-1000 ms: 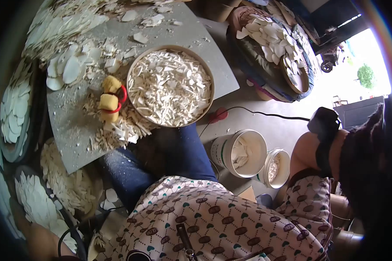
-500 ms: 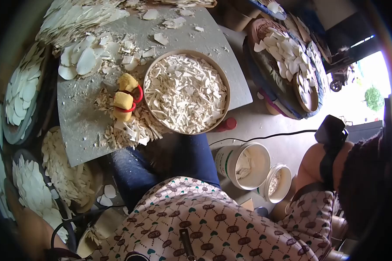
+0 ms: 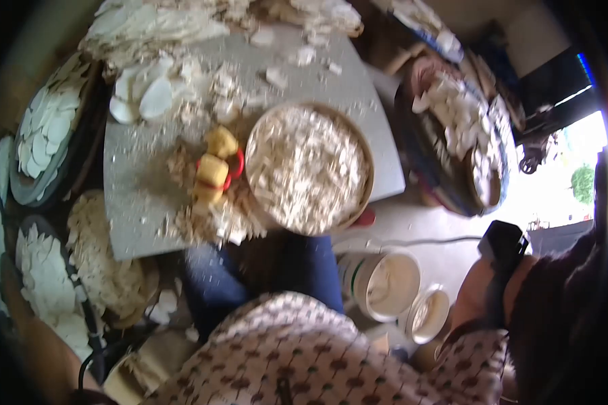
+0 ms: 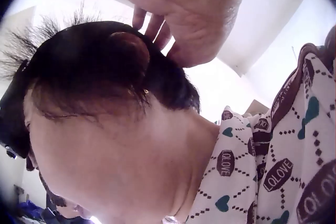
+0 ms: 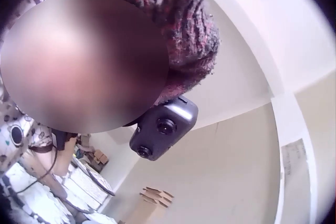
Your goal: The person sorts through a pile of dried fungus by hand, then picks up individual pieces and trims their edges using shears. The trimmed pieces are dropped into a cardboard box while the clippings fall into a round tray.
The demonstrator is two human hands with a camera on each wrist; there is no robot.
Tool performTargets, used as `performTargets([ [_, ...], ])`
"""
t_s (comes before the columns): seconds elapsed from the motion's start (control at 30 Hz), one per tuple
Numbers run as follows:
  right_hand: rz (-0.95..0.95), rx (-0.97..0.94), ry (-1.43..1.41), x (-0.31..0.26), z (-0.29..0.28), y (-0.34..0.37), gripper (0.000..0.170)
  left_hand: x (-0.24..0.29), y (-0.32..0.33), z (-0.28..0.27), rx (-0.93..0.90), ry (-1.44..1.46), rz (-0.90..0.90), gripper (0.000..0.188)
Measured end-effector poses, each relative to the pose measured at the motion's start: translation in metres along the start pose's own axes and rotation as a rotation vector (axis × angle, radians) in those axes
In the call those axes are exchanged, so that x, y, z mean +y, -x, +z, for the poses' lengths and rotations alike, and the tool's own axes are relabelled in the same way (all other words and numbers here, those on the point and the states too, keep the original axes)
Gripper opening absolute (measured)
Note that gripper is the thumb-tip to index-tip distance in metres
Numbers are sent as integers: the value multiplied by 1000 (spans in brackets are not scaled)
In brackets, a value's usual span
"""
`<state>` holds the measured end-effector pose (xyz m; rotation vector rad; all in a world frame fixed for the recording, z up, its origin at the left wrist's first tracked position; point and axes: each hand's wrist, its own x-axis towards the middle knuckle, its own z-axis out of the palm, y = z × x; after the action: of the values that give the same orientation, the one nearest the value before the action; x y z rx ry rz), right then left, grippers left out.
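My left hand point(image 4: 184, 19) is raised behind the head in the left wrist view, its fingers reaching down to the dark hair and the black headband point(image 4: 84, 50). At the head's side, my right hand point(image 5: 191, 50) wears a dark knitted glove flecked with red. It reaches the head camera point(image 5: 165, 129), and its fingertips are hidden. The gloved hand also fills the right edge of the head view, beyond the strapped wrist camera point(image 3: 503, 243). Only the left forearm point(image 3: 47, 351) shows at lower left there.
A round container point(image 3: 369, 169) full of pale chips stands on the grey board point(image 3: 142, 223). Beside it lie yellow blocks point(image 3: 213, 172) with red bands. Trays of white slices flank the board. Two white buckets point(image 3: 405, 283) stand on the floor at right, near a cable point(image 3: 419, 241).
The head view has shifted, so the board and container appear lower and farther right. The right arm stays raised at the right edge.
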<state>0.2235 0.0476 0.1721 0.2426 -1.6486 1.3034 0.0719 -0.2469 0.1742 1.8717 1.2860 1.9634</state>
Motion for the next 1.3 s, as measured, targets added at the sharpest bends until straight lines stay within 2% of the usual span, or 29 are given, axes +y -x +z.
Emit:
performTargets([
  [0.23,-11,13,3,18,4,5,27,-44,3,-15,4,-87,46,25],
  [0.47,-25,32,-21,25,8,3,27,-58,2,-27,11,-148,7,27],
  [0.87,-55,-14,-52,23,26,-34,27,-46,-7,-52,43,-218,1,31],
  [1.07,-49,-72,-89,28,45,-79,28,-39,-5,-73,74,-254,-11,33],
  [1.3,12,-188,-238,36,75,-124,28,-32,3,-106,211,-384,119,36],
])
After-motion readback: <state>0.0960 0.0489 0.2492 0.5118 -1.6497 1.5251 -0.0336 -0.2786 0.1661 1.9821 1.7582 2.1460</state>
